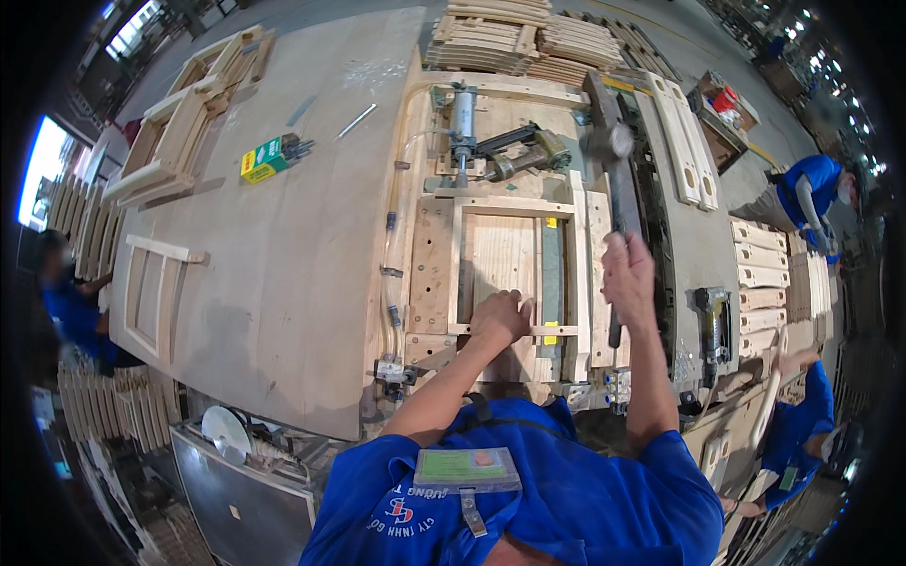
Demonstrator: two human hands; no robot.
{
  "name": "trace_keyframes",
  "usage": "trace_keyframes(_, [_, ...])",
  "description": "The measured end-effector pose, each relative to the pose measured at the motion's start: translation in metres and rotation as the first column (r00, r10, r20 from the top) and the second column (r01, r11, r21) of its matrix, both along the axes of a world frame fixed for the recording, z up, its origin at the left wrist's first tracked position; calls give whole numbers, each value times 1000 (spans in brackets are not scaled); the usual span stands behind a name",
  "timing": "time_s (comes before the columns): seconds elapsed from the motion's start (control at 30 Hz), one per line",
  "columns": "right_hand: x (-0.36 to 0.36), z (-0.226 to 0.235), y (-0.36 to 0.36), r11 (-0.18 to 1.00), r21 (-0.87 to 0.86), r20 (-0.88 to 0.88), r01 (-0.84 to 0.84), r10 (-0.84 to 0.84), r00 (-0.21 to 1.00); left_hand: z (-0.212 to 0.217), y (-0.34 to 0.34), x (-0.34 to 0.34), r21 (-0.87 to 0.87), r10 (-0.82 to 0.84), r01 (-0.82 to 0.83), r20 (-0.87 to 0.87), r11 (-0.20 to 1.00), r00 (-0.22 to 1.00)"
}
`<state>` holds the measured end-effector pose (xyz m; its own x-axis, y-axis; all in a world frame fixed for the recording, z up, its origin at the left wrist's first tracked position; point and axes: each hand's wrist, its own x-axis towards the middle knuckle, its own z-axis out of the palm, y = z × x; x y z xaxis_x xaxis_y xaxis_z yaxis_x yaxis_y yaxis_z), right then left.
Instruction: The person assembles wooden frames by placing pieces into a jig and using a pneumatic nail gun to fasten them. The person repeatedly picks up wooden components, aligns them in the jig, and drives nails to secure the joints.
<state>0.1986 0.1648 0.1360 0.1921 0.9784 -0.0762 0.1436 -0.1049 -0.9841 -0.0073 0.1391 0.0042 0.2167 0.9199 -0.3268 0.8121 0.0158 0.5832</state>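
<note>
From the head camera, the left hand [500, 316] lies knuckles up on the pale rectangular wooden frame [514, 269] that sits in a clamping jig on the broad plywood surface [283, 245]; its fingers are curled down over the frame's near rail, pressing it rather than pinching it. The right hand [628, 274] is raised, its grip wrapped tight around the dark handle of a metal-headed hammer [613, 151] whose head stands well above the frame's far right corner. The frame looks already assembled, four rails meeting at square corners with a slat set inside; by my judgement the joints are being knocked home, the right side not yet seated and fastening left to do. A grey pneumatic nail gun [519, 151] lies just beyond the frame's far rail, untouched; a second one [714, 321] rests at the right edge. A green and yellow small box [264, 160] sits well apart to the left; finished frames [179, 123] lean at the far left corner.
</note>
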Motion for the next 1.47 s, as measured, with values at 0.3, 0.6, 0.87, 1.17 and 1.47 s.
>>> trace_keyframes(0.3, [-92,131,78,462,879,-63,-121,363,930,-22,-8,-7,184,21,-47,143,982,990])
trace_keyframes(0.6, [-98,-54,52,880,20,532,-475,392,750,-9,-3,-7,13,-58,59,-8,998,998])
trace_keyframes(0.87, [-52,113,-30,904,383,-93,-190,243,966,-16,-5,-6,108,8,-23,136,994,991])
trace_keyframes(1.17, [15,-66,-228,906,413,445,-90,-115,888,-7,-6,3,91,-60,51,98,995,993])
trace_keyframes(1.47, [-2,31,-202,973,173,70,155,-169,983,-3,-4,1,93,-74,68,66,993,995])
